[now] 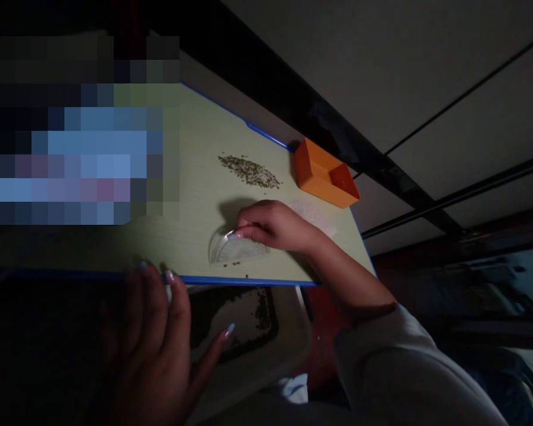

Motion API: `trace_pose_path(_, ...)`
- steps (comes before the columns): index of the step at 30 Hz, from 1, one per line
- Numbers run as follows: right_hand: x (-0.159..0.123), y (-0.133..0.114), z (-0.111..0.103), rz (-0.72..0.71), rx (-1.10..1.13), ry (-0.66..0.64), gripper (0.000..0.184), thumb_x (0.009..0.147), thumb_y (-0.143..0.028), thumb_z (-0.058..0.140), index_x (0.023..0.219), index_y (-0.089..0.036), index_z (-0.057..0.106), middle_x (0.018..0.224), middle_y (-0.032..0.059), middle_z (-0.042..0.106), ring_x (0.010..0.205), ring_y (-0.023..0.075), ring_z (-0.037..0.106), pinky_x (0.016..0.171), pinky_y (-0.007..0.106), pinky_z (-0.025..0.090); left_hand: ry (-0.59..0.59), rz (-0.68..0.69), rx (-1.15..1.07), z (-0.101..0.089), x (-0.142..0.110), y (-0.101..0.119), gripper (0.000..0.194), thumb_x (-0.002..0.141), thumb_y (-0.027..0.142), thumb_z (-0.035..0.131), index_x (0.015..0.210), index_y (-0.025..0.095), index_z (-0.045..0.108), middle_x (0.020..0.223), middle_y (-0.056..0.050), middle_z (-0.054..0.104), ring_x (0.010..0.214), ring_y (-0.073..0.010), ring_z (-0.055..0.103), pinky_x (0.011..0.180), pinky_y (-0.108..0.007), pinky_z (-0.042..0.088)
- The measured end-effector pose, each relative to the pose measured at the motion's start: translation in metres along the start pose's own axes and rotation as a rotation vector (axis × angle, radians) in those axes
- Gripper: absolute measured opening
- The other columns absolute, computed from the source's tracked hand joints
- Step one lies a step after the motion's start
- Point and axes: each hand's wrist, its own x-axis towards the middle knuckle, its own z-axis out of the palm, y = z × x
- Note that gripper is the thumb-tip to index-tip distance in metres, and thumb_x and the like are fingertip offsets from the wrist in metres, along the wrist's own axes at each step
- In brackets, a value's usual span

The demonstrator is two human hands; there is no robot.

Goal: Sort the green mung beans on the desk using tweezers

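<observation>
My right hand (275,225) pinches a clear plastic protractor (240,251) near its curved edge, low over the pale tabletop (190,195). A few dark grains (231,264) lie along the protractor's straight side. Farther back is a small heap of greenish grains mixed with whitish ones (251,171). A thin patch of white grains (313,216) is partly behind my right wrist. My left hand (160,337) is open, fingers spread, at the table's blue front edge. Below that edge sits a light-coloured tub (293,349) with dark grains and pale material inside.
An orange open box (326,174) stands at the table's right back corner. A white crumpled piece (295,387) is below the tub. Cabinet doors (448,89) rise beyond the table. A blurred block covers the upper left, with blue showing in it.
</observation>
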Motion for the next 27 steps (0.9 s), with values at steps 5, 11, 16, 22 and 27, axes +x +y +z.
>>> trace_pose_path(5,-0.013,-0.003,0.001,-0.013,0.077,-0.035,0.03,0.095,-0.036,0.05,0.074,-0.015,0.054,0.068,-0.0009,0.052,0.065,0.0105,0.048,0.065,0.022,0.035,0.012,0.024,0.004,0.002,0.0,-0.003,0.084,0.08,0.051,0.042,0.145,0.012,0.006,0.16,-0.01,-0.003,0.149,-0.0337,0.003,0.119,-0.062,0.01)
trace_pose_path(11,-0.028,-0.008,0.009,0.114,0.076,0.003,0.023,0.094,-0.03,0.053,0.076,-0.015,0.054,0.067,-0.0023,0.052,0.062,0.0088,0.045,0.061,0.02,0.034,0.004,0.02,0.017,0.002,0.001,-0.002,0.083,0.08,0.051,0.041,0.145,0.014,0.006,0.16,-0.01,-0.004,0.148,-0.0362,0.003,0.117,-0.065,0.013)
trace_pose_path(16,-0.041,-0.019,0.015,0.211,0.066,0.109,0.024,0.094,-0.032,0.053,0.077,-0.015,0.055,0.068,-0.0014,0.054,0.064,0.0099,0.049,0.064,0.021,0.036,-0.037,0.012,0.038,0.0,0.002,0.001,0.083,0.081,0.049,0.041,0.145,0.015,0.001,0.16,-0.01,-0.008,0.148,-0.0384,0.002,0.117,-0.067,0.013)
trace_pose_path(22,-0.046,-0.022,0.02,0.247,0.13,0.154,0.025,0.095,-0.033,0.05,0.078,-0.015,0.056,0.07,-0.0004,0.056,0.065,0.0101,0.05,0.064,0.02,0.036,-0.048,0.018,0.046,-0.005,0.005,0.005,0.083,0.082,0.046,0.041,0.145,0.02,-0.006,0.16,-0.011,-0.012,0.147,-0.0393,0.0,0.115,-0.069,0.014)
trace_pose_path(27,-0.047,-0.02,0.018,0.228,0.116,0.179,0.024,0.093,-0.032,0.052,0.077,-0.015,0.057,0.069,-0.0007,0.055,0.065,0.0106,0.049,0.064,0.021,0.036,-0.063,0.029,0.101,-0.005,0.005,0.005,0.083,0.083,0.046,0.041,0.144,0.015,-0.007,0.159,-0.021,-0.008,0.147,-0.0403,-0.001,0.113,-0.07,0.015)
